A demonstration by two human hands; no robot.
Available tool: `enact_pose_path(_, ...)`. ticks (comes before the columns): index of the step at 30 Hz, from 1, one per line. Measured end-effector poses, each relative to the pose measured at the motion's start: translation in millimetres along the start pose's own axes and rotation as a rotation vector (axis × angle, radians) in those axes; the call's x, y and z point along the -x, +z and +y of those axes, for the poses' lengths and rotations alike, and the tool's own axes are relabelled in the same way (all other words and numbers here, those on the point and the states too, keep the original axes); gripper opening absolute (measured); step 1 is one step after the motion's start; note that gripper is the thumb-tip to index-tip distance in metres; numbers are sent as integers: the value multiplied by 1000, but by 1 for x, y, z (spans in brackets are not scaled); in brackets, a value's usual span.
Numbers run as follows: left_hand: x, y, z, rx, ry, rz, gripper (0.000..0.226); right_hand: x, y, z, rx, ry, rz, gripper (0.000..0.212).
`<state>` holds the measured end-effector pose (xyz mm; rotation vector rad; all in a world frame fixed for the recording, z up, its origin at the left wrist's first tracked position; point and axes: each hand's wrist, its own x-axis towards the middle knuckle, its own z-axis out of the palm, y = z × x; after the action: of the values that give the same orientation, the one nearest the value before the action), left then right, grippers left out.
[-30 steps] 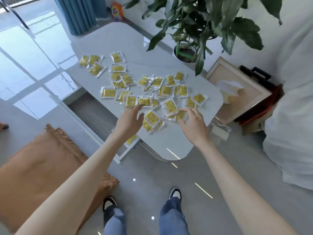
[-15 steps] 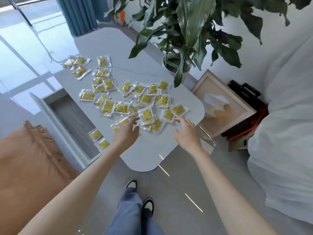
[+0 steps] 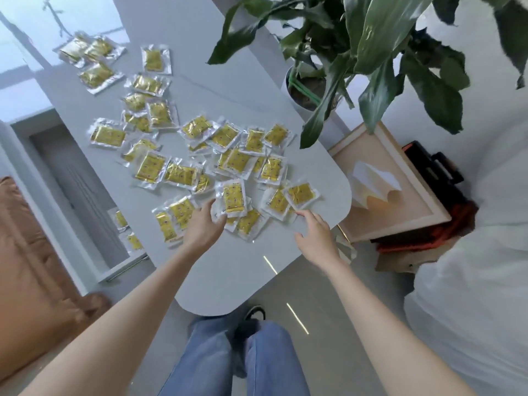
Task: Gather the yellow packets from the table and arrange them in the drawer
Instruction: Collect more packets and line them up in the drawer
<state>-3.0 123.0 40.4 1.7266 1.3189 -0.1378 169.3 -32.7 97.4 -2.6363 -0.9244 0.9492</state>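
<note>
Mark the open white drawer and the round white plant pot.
Open white drawer (image 3: 77, 181): head view, bare grey floor inside.
Round white plant pot (image 3: 295, 105): head view, outer wall.

Both bare arms reach forward and up the frame, the left arm coming in from the lower left corner and the right arm from the lower right, with straight wrists and the hands well apart over the near end of the table. The left hand lies back upward, thumb raised and fingers curled, and pinches the near corner of a yellow packet. The right hand is also back upward and holds nothing, its thumb spread to the side and its loosely straightened fingers just reaching the edge of the nearest packets.
</note>
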Motion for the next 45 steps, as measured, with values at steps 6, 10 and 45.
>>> enact_pose_path(6, -60, 41, -8, 105, -126, 27, 67, -85, 15, 30, 126, -14, -56, 64)
enact_pose_path(10, -100, 70, -15, 113, -168, 87, 74, -150, 26, 47, 248, -85, -107, 73)
enact_pose_path(45, -98, 126, -21, 730, -376, 438, 25, -274, 53, 47, 968, -918, -437, 17)
